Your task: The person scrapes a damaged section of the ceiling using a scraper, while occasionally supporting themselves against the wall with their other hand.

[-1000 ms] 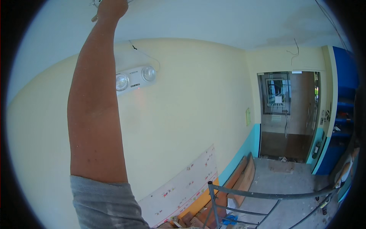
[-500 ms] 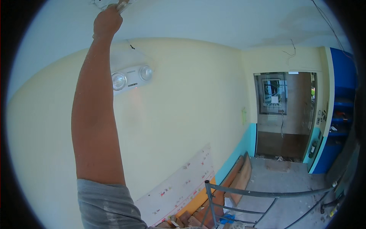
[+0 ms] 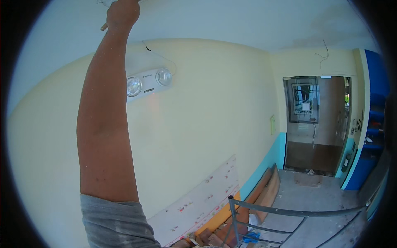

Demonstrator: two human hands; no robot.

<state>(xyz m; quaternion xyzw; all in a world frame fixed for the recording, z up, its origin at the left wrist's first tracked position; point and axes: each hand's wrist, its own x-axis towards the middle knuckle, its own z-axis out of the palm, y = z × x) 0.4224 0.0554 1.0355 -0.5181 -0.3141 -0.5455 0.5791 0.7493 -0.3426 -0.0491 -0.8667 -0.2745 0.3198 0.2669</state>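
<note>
My left arm [image 3: 105, 124], in a grey sleeve, reaches straight up to the white ceiling [image 3: 231, 20]. At the top edge my left hand [image 3: 123, 15] is closed around a hand tool; only its tan handle end [image 3: 104, 27] pokes out below the wrist side. The tool's other end is hidden behind the hand or beyond the picture. A rough, cracked-looking patch [image 3: 106, 2] of ceiling lies right beside the hand. Below, partly behind my forearm, a white twin-lamp emergency light [image 3: 151, 84] is fixed to the cream wall [image 3: 198, 107]. My right hand is out of the picture.
A dark metal frame rail [image 3: 297, 211] stands at lower right. Wood planks [image 3: 269, 194] and broken pieces [image 3: 206, 237] lie along the wall by a patterned white panel [image 3: 198, 202]. A glass door [image 3: 316, 124] is at the far end; loose wires [image 3: 324, 53] hang near it.
My left hand has shifted slightly right and up and has turned, so the handle end now shows below it. The room has slid a little to the right in view.
</note>
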